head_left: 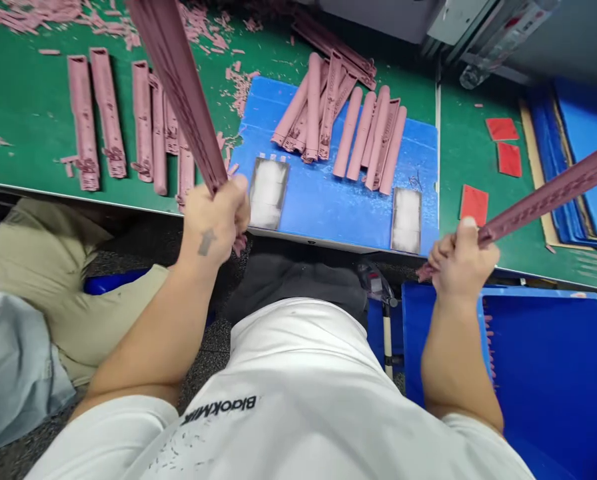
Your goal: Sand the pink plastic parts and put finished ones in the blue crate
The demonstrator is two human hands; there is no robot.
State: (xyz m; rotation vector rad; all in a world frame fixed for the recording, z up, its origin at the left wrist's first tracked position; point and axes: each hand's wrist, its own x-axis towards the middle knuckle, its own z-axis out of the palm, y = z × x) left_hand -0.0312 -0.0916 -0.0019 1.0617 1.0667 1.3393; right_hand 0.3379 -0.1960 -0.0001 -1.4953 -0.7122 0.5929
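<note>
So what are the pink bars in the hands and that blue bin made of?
Pink bars: probably moulded plastic, dull to satin; evenly coloured, with shaped relief. Blue bin: likely rigid plastic, fairly smooth; rim and walls share one colour.

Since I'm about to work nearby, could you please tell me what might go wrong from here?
The long pink piece in the left hand could knock the pink row on the green table if it swings down. The second piece in the right hand slants toward the blue sheets and might catch them. The overlapping pink pile on the blue board could roll if bumped.
</note>
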